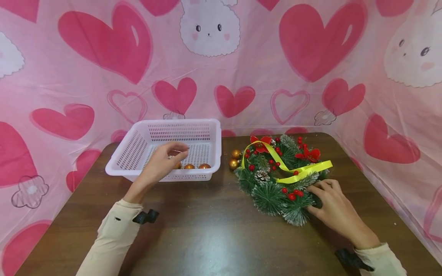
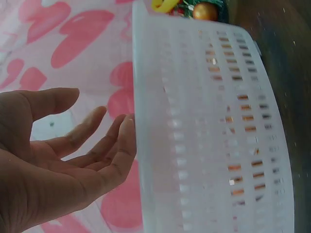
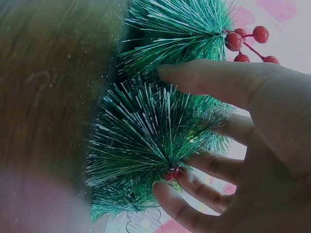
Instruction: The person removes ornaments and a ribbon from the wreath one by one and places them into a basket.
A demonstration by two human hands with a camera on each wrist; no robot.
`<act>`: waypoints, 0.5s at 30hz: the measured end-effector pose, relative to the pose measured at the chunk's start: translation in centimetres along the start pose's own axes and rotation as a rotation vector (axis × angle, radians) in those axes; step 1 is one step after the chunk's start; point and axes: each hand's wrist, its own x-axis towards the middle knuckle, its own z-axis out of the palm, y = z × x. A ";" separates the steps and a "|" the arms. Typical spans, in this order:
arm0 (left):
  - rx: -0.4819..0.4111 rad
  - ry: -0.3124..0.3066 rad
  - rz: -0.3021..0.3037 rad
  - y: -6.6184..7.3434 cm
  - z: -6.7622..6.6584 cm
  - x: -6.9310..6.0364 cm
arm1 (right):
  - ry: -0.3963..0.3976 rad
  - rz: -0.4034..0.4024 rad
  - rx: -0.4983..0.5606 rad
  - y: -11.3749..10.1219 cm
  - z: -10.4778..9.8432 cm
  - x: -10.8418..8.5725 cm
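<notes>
A green Christmas wreath (image 1: 269,195) with red berries, pinecones, red flowers and frosted tips lies on the right of the table. Yellow ribbon (image 1: 293,174) loops loosely over it. My right hand (image 1: 333,209) grips the wreath's right edge, thumb on one side of the needles and fingers on the other, as the right wrist view shows. Above the near side of a white plastic basket (image 1: 215,147), my left hand (image 1: 164,161) hovers with loosely bent fingers and nothing in them. Gold baubles (image 1: 204,166) lie on the basket floor, partly hidden by its near wall.
Two more gold baubles (image 1: 234,164) sit between the basket and the wreath, against the wreath's left side. Everything stands on a dark wooden table (image 1: 207,222). A pink heart-patterned cloth (image 1: 255,69) hangs behind and beside it.
</notes>
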 end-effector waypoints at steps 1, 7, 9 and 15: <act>-0.004 -0.001 0.013 0.2 0.2 0.0 | -0.003 0.004 -0.004 0.0 -0.1 0.0; -0.039 0.004 0.096 1.0 1.4 -0.1 | -0.015 0.011 -0.010 -0.5 -0.1 0.3; -0.056 0.004 0.115 1.2 1.8 -0.1 | -0.023 0.019 -0.012 -0.7 -0.1 0.4; -0.095 -0.005 0.157 1.8 3.0 0.5 | -0.035 0.052 -0.025 -0.8 -0.3 0.2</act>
